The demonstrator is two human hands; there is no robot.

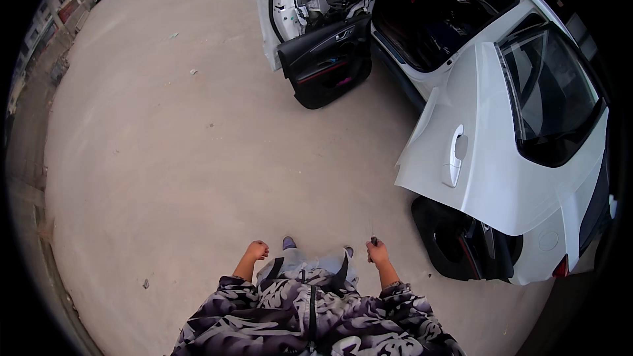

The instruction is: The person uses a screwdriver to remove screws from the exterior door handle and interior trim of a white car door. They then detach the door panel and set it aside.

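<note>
My right hand point(378, 252) is closed round a slim tool point(374, 240) with a dark handle and a thin shaft pointing away from me; its exact kind is too small to tell. On the other side, my left hand point(258, 249) hangs in front of my body with its fingers curled in, and nothing shows in it. Both hands are apart from the white car point(488, 99) at the right. Nearest to my right hand, a black door trim panel point(455, 240) with a red line stands low against the car's rear side.
Ahead, the front car door point(269, 26) stands open with its inner workings bare. Another black trim panel point(326, 62) leans at its lower edge. A silver door handle point(455, 156) juts from the car's side. Small litter point(146, 283) dots the concrete ground point(165, 158).
</note>
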